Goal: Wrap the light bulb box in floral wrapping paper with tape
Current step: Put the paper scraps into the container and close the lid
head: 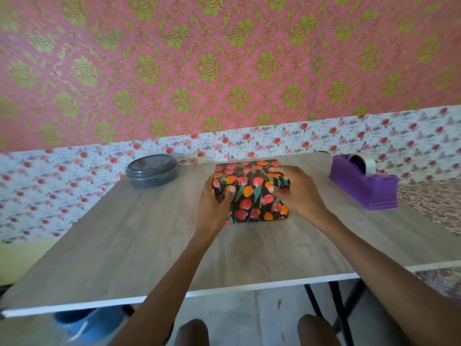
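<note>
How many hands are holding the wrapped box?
2. The left hand grips the left side of the wrapped box; the right hand grips its right side. Neither is hidden.

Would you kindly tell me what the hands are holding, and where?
The wrapped box: left hand grips its left side, right hand its right side.
</note>
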Demonstrator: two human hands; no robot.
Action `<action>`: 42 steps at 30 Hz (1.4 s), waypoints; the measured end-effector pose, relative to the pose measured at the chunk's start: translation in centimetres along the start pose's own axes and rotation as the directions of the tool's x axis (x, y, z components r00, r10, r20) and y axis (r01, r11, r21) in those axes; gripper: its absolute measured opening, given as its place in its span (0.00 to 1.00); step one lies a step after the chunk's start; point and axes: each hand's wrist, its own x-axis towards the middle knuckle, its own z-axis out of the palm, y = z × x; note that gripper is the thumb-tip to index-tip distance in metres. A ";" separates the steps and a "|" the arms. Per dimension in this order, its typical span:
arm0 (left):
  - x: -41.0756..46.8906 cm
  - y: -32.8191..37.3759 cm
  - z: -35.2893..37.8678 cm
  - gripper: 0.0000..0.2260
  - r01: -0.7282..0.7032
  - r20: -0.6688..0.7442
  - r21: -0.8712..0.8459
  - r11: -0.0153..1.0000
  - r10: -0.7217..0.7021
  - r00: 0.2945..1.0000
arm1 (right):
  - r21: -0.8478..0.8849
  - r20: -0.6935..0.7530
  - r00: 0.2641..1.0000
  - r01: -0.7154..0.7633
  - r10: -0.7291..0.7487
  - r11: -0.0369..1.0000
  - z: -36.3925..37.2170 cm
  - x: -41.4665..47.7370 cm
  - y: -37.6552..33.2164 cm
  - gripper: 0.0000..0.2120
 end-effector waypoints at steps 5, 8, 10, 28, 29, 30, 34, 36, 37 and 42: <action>0.8 0.3 0.2 0.34 0.077 0.101 -0.095 0.993 -0.067 0.993 | -0.135 0.036 0.997 -0.069 0.075 0.988 -0.9 0.7 0.2 0.28; 2.0 -0.5 -1.4 0.31 0.100 0.109 -0.007 0.995 -0.098 0.989 | -0.252 -0.038 0.999 0.016 -0.026 0.968 -0.9 1.5 -1.9 0.27; 4.0 -1.8 -3.4 0.25 0.074 0.011 0.119 0.990 -0.076 0.997 | -0.136 -0.013 0.996 0.086 -0.089 0.987 -0.3 2.6 -4.9 0.18; 24.0 -19.3 -17.3 0.26 -0.218 0.164 0.913 0.344 0.179 0.970 | -0.315 0.573 0.812 0.348 -0.115 0.883 17.6 16.4 -18.6 0.15; 24.3 -19.6 -17.5 0.25 -0.235 0.180 0.916 0.324 0.192 0.965 | -0.322 0.573 0.812 0.345 -0.109 0.882 18.0 16.4 -18.4 0.15; 24.5 -19.7 -17.6 0.24 -0.250 0.192 0.918 0.309 0.206 0.960 | -0.324 0.575 0.811 0.343 -0.104 0.882 18.2 16.3 -18.2 0.15; 22.9 -19.1 -18.0 0.20 -0.306 0.227 0.908 0.288 0.275 0.934 | -0.280 0.576 0.811 0.310 -0.099 0.909 18.6 15.6 -17.6 0.13; 20.9 -18.4 -18.1 0.20 -0.325 0.243 0.898 0.297 0.280 0.929 | -0.256 0.575 0.811 0.301 -0.106 0.919 18.6 15.2 -17.6 0.12; 19.5 -17.9 -18.1 0.21 -0.334 0.248 0.892 0.303 0.290 0.924 | -0.247 0.576 0.811 0.293 -0.102 0.924 18.4 15.0 -17.6 0.12; 11.0 -14.7 -18.9 0.22 -0.383 0.260 0.852 0.357 0.346 0.901 | -0.141 0.533 0.842 0.181 -0.079 0.973 17.8 13.7 -17.4 0.14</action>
